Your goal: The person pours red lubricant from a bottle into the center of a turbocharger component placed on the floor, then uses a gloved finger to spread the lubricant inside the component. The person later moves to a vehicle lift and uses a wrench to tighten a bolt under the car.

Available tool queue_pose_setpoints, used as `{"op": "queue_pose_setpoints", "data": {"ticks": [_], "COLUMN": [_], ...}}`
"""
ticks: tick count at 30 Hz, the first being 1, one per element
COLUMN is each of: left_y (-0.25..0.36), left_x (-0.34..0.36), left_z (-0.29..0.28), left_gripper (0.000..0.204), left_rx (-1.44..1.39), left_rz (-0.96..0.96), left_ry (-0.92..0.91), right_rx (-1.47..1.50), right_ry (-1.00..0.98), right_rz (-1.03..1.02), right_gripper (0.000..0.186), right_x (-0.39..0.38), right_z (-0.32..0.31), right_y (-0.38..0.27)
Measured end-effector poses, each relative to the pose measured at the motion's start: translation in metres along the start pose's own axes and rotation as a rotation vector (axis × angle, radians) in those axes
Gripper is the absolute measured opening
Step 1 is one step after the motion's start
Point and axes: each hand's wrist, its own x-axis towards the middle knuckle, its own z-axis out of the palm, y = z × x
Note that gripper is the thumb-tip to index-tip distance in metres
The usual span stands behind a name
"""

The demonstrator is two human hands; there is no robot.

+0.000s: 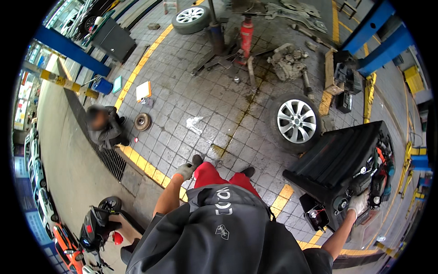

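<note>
2 gloved hands were in view. The right hand (pixel 359 204) reached into the open drawer of a black tool cart (pixel 335 160), its fingers curled among the tools; what they held could not be told. The left hand (pixel 185 171) hung free beside the red trousers (pixel 207 175), fingers loosely bent, holding nothing. Just beyond the cart, 1 wheel (pixel 295 121) lay flat on the tiled floor (pixel 205 100). Farther left, a crouching person (pixel 105 127) worked near a metal disc (pixel 142 121). A red jack stand (pixel 246 34) stood farthest off.

Grey paved workshop floor (pixel 214 105) with yellow lines (pixel 141 61), blue lift posts (pixel 378 32), a drain grate (pixel 107 155), daylight
</note>
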Motion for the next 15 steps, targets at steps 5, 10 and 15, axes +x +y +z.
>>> {"op": "queue_pose_setpoints", "data": {"ticks": [5,10,15], "left_y": [0.003,0.006,0.009], "left_x": [0.003,0.024,0.026], "left_z": [-0.015,-0.036,-0.067], "left_gripper": [0.058,0.058,0.072], "left_rx": [0.009,0.053,0.089], "left_rz": [0.051,0.157,0.121], "left_ry": [0.013,0.089,-0.008], "right_rx": [0.058,-0.066,0.058], "right_ry": [-0.011,0.113,0.193], "right_rz": [0.005,0.05,0.051], "right_gripper": [0.07,0.07,0.066], "right_x": [0.0,-0.008,-0.025], "right_z": [-0.04,-0.08,-0.155], "right_y": [-0.017,-0.01,-0.024]}}
